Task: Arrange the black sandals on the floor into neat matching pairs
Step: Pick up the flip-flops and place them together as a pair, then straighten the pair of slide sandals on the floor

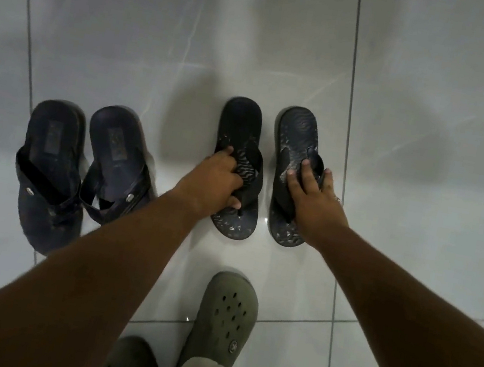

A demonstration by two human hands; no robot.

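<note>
Two pairs of black sandals lie on the white tiled floor. At the left, a dark strap sandal [49,159] and its mate [118,157] sit side by side, toes toward me. In the middle, two patterned flip-flops lie parallel with a small gap between them. My left hand [219,179] grips the strap of the left flip-flop [242,123]. My right hand [312,194] rests over the strap of the right flip-flop [298,129], fingers curled around it. Both flip-flops touch the floor.
My two feet in olive-green perforated clogs stand at the bottom, one [224,317] ahead of the other [130,362]. Dark grout lines [349,105] cross the glossy tiles. Bare floor stretches beyond the sandals and to the right.
</note>
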